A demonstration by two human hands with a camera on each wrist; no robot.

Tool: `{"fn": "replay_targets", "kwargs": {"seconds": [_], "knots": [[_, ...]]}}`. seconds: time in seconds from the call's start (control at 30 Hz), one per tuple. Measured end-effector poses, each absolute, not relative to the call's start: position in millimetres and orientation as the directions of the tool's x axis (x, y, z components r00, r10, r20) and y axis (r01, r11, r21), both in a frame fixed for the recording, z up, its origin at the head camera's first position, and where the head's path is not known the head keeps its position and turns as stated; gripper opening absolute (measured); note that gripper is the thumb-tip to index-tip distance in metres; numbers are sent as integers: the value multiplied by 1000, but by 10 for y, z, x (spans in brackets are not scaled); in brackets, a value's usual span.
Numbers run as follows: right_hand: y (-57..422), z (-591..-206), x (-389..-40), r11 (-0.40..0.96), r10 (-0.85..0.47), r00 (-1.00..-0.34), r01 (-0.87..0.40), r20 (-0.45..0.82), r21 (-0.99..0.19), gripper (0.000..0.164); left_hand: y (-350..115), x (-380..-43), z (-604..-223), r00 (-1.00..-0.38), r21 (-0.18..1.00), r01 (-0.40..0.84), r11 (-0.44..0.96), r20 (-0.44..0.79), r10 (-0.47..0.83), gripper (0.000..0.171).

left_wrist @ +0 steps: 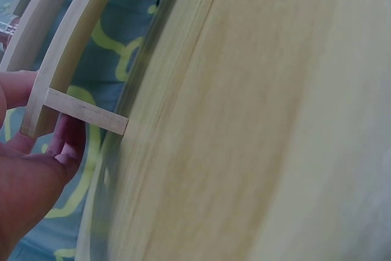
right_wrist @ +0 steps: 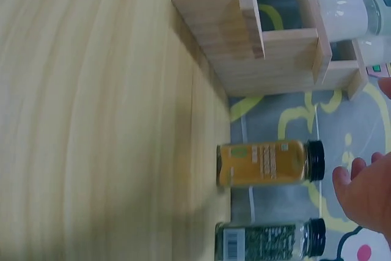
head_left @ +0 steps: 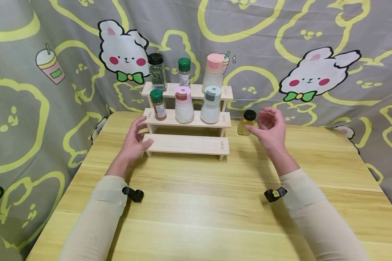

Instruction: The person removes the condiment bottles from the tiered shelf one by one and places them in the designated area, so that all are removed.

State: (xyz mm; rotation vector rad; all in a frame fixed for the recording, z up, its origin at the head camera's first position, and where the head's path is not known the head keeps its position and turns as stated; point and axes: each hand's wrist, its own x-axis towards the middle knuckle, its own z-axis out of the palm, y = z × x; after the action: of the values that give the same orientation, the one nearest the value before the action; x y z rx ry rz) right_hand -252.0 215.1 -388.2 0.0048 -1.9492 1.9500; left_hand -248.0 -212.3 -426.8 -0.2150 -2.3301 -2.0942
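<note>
Pale sleeves [head_left: 317, 214], soft and faintly wrinkled, lie forward over the desk [head_left: 186, 203], whose light wood shows long, streaky grain. From where I stand, the left grip [head_left: 134, 141] has hold of the left end of the three-tier wooden rack [head_left: 186, 144], thumb over the lowest board and fingers bent about its end. I'd say that's a good place to steady it: a light downward hold, never a sideways shove, should spare the glass above a wobble.

Nothing is held in the right grip [head_left: 272, 128]; its fingers curve loosely near the yellow jar [head_left: 243, 128], which stands upright on the desk to the right of the rack. Whether the thumb touches it, I can't tell. Just beside it stands a herb jar [right_wrist: 269, 241] (mostly lost behind those fingers from above, but plain from the right wrist). With two so close, I'd choose one and close on its body rather than its smooth black cap.

Both jars are clear and look flat-sided, unlike the round-bellied shakers [head_left: 184, 111] with pastel caps on the rack's matte, straight-edged boards.
</note>
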Motion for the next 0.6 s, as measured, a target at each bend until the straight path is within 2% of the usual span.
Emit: {"fn": "replay_targets", "kwargs": {"seconds": [0.6], "knots": [[1767,-3796,-2666,34,175,-941,-289,291,-957,67,-2126,-2484,-4272,-990,989,108,98,98,98,83]]}}
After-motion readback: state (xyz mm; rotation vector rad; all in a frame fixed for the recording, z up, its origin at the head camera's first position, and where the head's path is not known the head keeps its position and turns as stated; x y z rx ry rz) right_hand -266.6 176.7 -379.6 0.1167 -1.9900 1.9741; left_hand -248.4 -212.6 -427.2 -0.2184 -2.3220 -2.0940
